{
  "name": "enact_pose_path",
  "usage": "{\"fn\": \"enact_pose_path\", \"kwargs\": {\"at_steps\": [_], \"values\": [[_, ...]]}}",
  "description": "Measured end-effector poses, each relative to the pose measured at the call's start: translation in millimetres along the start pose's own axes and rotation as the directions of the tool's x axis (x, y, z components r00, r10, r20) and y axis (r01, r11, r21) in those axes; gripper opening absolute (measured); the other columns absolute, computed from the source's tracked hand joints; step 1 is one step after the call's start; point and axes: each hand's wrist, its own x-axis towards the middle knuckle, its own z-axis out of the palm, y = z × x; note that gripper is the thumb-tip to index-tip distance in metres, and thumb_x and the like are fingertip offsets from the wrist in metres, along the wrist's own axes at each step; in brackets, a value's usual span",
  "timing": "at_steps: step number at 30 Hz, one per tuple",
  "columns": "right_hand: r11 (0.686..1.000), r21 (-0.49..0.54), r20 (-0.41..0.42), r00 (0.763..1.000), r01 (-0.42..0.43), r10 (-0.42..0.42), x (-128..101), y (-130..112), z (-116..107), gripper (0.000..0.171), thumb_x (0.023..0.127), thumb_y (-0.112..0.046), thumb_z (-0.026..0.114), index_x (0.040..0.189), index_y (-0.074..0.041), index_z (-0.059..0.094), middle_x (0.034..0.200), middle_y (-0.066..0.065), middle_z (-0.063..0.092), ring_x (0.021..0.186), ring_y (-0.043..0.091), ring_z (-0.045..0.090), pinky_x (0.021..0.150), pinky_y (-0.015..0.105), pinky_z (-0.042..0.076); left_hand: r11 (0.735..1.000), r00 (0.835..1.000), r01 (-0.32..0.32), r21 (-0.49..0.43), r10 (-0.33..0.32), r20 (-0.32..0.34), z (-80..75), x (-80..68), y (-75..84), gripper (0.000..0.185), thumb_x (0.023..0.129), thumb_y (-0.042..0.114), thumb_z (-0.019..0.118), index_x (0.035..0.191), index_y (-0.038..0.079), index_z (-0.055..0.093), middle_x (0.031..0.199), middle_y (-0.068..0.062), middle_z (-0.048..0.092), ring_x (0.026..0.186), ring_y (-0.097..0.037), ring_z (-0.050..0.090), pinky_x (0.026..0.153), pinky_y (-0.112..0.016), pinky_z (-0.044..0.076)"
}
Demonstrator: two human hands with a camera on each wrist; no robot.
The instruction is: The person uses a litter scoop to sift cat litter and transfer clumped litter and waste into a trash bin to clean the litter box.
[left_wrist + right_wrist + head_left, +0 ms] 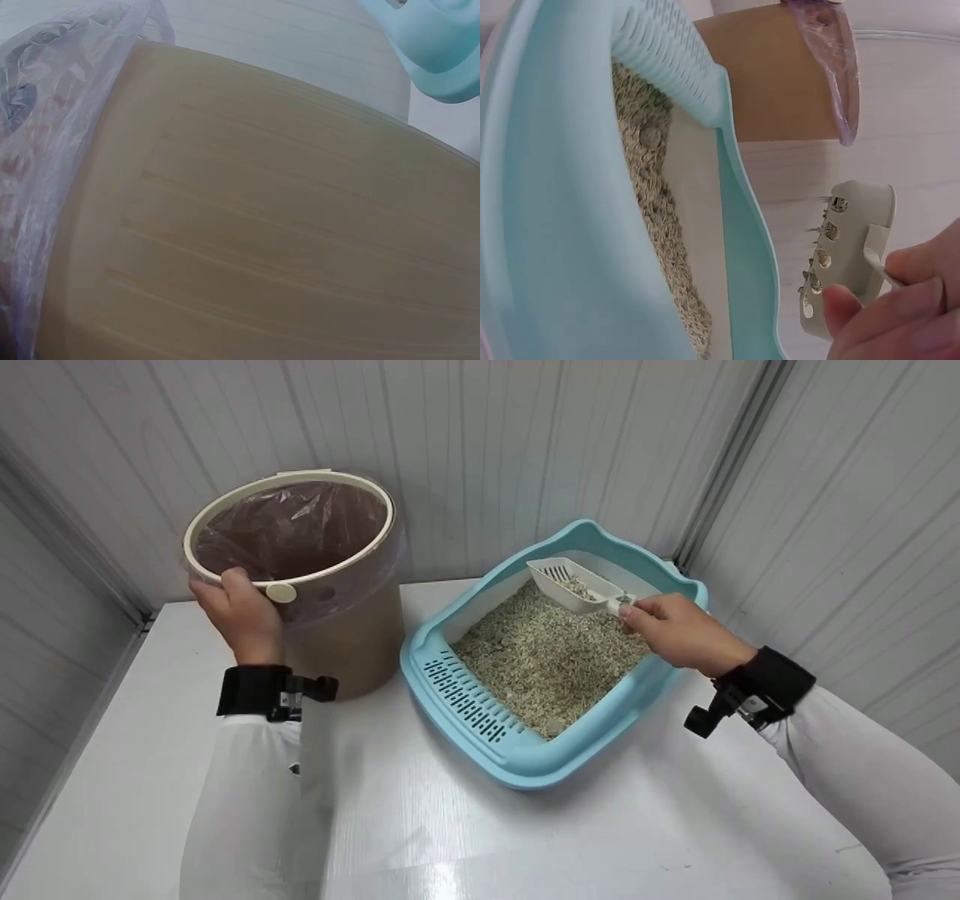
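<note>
A lined bin (315, 585) is gripped at its rim by the left hand (241, 615), beside the blue litter tray (480, 720). The scoop (574, 583), pinched by the right hand (679, 631), is pointed away toward the far-left.

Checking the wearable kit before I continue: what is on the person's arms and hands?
Both arms wear long white sleeves. Each wrist carries a black strap with a small black camera mount: left wrist band, right wrist band. The left hand and right hand are bare.

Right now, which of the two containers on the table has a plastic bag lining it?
The tan bin that the left hand grips by the rim; the blue litter tray holds only litter, no bag.
</note>
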Motion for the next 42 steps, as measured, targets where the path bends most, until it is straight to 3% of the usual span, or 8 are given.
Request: {"fn": "enact_pose_path", "kwargs": {"at_steps": [6, 15, 20, 25, 32, 42], "values": [[0.977, 0.184, 0.098, 0.991, -0.104, 0.087, 3, -1, -2, 0.050, 0.112, -0.045, 0.042, 0.115, 0.000, 0.064, 0.055, -0.010, 0.034, 0.046, 0.005, 0.031, 0.045, 0.022, 0.028, 1.000, 1.000, -0.017, -0.010, 0.017, 0.008, -0.4, 0.1, -1.5, 0.054, 0.102, 0.009, 0.031, 0.156, 0.006, 0.029, 0.155, -0.013, 0.046, 0.140, -0.017, 0.049, 0.112, -0.014, 0.040], [0.974, 0.191, 0.114, 0.989, -0.118, 0.098, 6, -1, -2, 0.048, 0.113, -0.045, 0.039, 0.111, -0.002, 0.061, 0.054, -0.010, 0.033, 0.045, 0.006, 0.029, 0.045, 0.023, 0.027, 0.999, 1.000, -0.027, -0.020, 0.028, 0.008, -1.1, 0.9, -3.6, 0.055, 0.102, 0.009, 0.030, 0.156, 0.006, 0.030, 0.154, -0.013, 0.046, 0.138, -0.018, 0.050, 0.114, -0.019, 0.041], [0.990, 0.109, 0.050, 0.995, -0.091, 0.086, 6, -2, -3, 0.051, 0.112, -0.048, 0.041, 0.113, -0.003, 0.064, 0.059, -0.010, 0.038, 0.048, 0.004, 0.034, 0.045, 0.023, 0.031, 0.999, 0.999, -0.036, -0.024, 0.036, -0.006, -0.7, 1.8, -4.4, 0.053, 0.101, 0.008, 0.031, 0.154, 0.004, 0.033, 0.153, -0.014, 0.046, 0.138, -0.019, 0.051, 0.113, -0.018, 0.041], [0.997, -0.083, -0.085, 0.996, 0.001, -0.008, 3, -2, 0, 0.051, 0.110, -0.050, 0.044, 0.114, -0.007, 0.070, 0.068, -0.006, 0.045, 0.055, 0.008, 0.038, 0.049, 0.026, 0.036, 0.998, 0.999, -0.039, -0.039, 0.039, 0.001, -0.6, 1.8, -4.1, 0.054, 0.101, 0.007, 0.030, 0.155, 0.005, 0.032, 0.154, -0.013, 0.046, 0.139, -0.019, 0.050, 0.115, -0.021, 0.041], [0.942, -0.328, -0.223, 0.962, 0.076, -0.156, 2, 0, 9, 0.046, 0.110, -0.048, 0.048, 0.107, -0.009, 0.071, 0.064, -0.004, 0.039, 0.053, 0.012, 0.035, 0.054, 0.031, 0.033, 0.999, 1.000, -0.020, -0.051, 0.020, -0.007, 0.3, 0.7, -3.0, 0.054, 0.101, 0.007, 0.031, 0.154, 0.005, 0.033, 0.154, -0.013, 0.047, 0.139, -0.018, 0.050, 0.114, -0.018, 0.041], [0.880, -0.453, -0.291, 0.910, 0.140, -0.295, -1, 4, 15, 0.034, 0.107, -0.037, 0.059, 0.102, -0.006, 0.071, 0.063, -0.001, 0.049, 0.052, 0.014, 0.042, 0.050, 0.031, 0.033, 0.999, 1.000, -0.021, -0.033, 0.020, -0.020, 0.7, 1.4, -2.9, 0.053, 0.101, 0.007, 0.032, 0.153, 0.004, 0.034, 0.155, -0.012, 0.047, 0.139, -0.016, 0.050, 0.111, -0.014, 0.040]]}}
